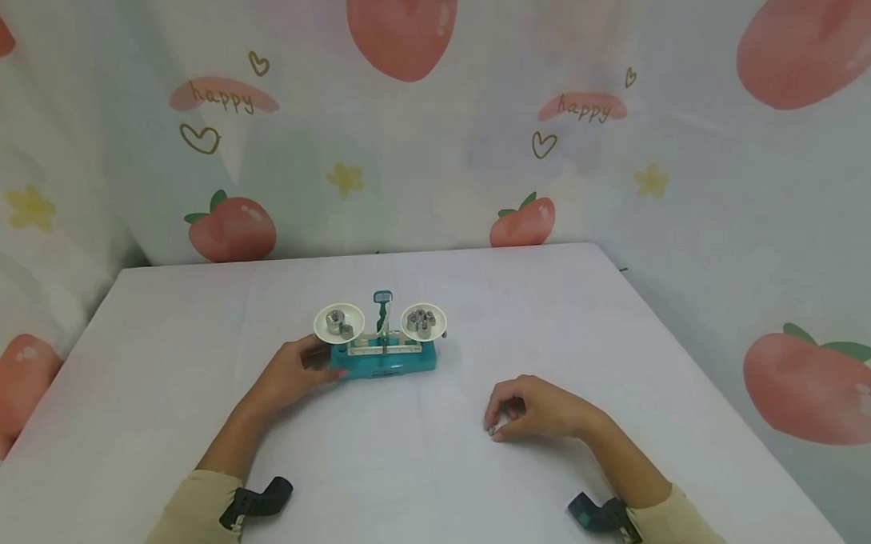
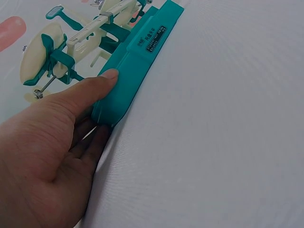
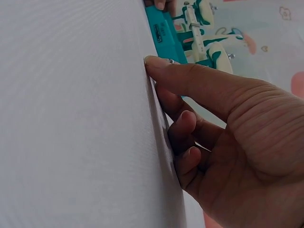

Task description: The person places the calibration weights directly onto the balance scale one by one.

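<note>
A teal balance scale (image 1: 384,365) with two cream pans stands on the white table. Several metal weights lie in both the left pan (image 1: 321,334) and the right pan (image 1: 409,332). My left hand (image 1: 298,365) grips the left end of the scale's base, its thumb (image 2: 102,84) along the front and its fingers partly hidden behind. To the right and nearer me, low at the tabletop, my right hand (image 1: 537,408) pinches a small metal weight (image 1: 492,431) between thumb and forefinger. In the right wrist view the thumb hides most of that weight.
The white cloth-covered table (image 1: 385,482) reaches back to a fruit-printed curtain (image 1: 432,160), which also hangs along both sides. A dark wrist camera (image 1: 266,498) is strapped on the left sleeve, and another wrist camera (image 1: 595,513) on the right one.
</note>
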`<state>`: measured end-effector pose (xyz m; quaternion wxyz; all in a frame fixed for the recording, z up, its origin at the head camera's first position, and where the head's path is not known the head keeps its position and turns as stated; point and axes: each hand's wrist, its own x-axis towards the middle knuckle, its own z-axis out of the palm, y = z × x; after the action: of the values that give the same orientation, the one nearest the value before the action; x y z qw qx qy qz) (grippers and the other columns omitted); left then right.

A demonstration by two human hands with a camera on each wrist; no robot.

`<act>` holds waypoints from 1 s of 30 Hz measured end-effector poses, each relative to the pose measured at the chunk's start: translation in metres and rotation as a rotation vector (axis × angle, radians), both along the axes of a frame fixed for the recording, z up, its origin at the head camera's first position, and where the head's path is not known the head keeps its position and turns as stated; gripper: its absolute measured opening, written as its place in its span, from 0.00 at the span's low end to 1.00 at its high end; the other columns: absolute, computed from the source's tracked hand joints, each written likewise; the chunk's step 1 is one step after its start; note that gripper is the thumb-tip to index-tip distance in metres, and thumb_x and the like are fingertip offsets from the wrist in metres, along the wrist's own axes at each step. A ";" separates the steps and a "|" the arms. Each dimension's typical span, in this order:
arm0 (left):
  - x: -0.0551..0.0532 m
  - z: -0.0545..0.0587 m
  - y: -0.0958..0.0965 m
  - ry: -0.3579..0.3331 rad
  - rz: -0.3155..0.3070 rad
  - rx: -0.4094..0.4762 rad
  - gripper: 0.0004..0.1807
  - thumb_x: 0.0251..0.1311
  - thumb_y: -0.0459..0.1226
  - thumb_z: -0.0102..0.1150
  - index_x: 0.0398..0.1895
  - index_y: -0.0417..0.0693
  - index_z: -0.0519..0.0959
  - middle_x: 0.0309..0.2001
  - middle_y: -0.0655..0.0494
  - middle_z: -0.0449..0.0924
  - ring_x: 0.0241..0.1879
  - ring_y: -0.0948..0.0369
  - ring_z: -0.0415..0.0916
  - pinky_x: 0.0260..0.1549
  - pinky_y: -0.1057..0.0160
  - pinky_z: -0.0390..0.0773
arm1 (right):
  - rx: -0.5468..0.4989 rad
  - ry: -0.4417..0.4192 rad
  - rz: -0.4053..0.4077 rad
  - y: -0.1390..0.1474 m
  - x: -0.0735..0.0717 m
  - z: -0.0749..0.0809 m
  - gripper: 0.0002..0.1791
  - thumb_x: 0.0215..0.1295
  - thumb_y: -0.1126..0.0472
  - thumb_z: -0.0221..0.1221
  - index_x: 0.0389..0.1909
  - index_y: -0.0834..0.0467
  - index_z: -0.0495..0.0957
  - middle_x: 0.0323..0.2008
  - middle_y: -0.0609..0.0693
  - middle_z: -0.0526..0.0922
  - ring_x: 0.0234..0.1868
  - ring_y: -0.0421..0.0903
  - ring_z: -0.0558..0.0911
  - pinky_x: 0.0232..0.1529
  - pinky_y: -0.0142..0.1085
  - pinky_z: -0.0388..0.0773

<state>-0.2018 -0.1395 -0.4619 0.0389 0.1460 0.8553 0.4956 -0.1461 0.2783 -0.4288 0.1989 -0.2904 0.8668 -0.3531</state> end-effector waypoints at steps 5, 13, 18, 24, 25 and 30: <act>0.002 0.003 0.002 -0.013 0.005 0.001 0.40 0.56 0.37 0.78 0.72 0.40 0.72 0.67 0.41 0.75 0.66 0.42 0.73 0.65 0.44 0.73 | -0.016 0.004 0.010 0.000 0.001 0.000 0.08 0.59 0.59 0.76 0.36 0.43 0.88 0.32 0.41 0.84 0.33 0.42 0.76 0.34 0.32 0.75; 0.001 0.002 0.002 -0.018 0.004 0.006 0.41 0.56 0.38 0.78 0.72 0.40 0.71 0.67 0.41 0.75 0.67 0.42 0.72 0.65 0.44 0.73 | -0.029 0.008 0.021 0.001 0.001 0.002 0.07 0.60 0.57 0.75 0.36 0.44 0.87 0.32 0.41 0.84 0.33 0.42 0.76 0.34 0.32 0.75; 0.001 0.001 0.002 -0.016 0.006 0.003 0.40 0.57 0.38 0.78 0.72 0.40 0.71 0.68 0.41 0.75 0.67 0.42 0.72 0.66 0.44 0.72 | -0.038 -0.004 0.031 0.002 0.000 0.003 0.07 0.61 0.57 0.75 0.36 0.45 0.87 0.31 0.41 0.84 0.33 0.42 0.76 0.35 0.32 0.76; 0.002 0.000 0.000 -0.020 0.025 -0.006 0.40 0.57 0.39 0.78 0.72 0.40 0.71 0.68 0.40 0.74 0.68 0.41 0.71 0.66 0.43 0.72 | -0.062 -0.022 0.034 0.003 -0.003 0.005 0.06 0.61 0.58 0.74 0.36 0.46 0.87 0.30 0.43 0.84 0.33 0.43 0.77 0.34 0.32 0.76; 0.002 -0.001 0.000 -0.022 0.026 -0.004 0.40 0.57 0.38 0.78 0.72 0.40 0.71 0.68 0.40 0.74 0.68 0.41 0.71 0.66 0.43 0.72 | -0.062 -0.027 0.030 0.003 -0.003 0.005 0.05 0.62 0.58 0.74 0.36 0.47 0.87 0.30 0.43 0.84 0.33 0.43 0.77 0.34 0.32 0.77; 0.000 -0.003 0.000 -0.020 0.011 0.014 0.40 0.57 0.37 0.78 0.72 0.40 0.71 0.68 0.40 0.74 0.68 0.42 0.71 0.66 0.44 0.72 | -0.060 -0.057 -0.008 0.003 -0.001 0.005 0.05 0.62 0.60 0.74 0.36 0.48 0.87 0.30 0.44 0.83 0.33 0.44 0.78 0.35 0.32 0.78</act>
<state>-0.2018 -0.1391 -0.4651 0.0438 0.1365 0.8522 0.5032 -0.1476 0.2818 -0.4233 0.2131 -0.2826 0.8510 -0.3880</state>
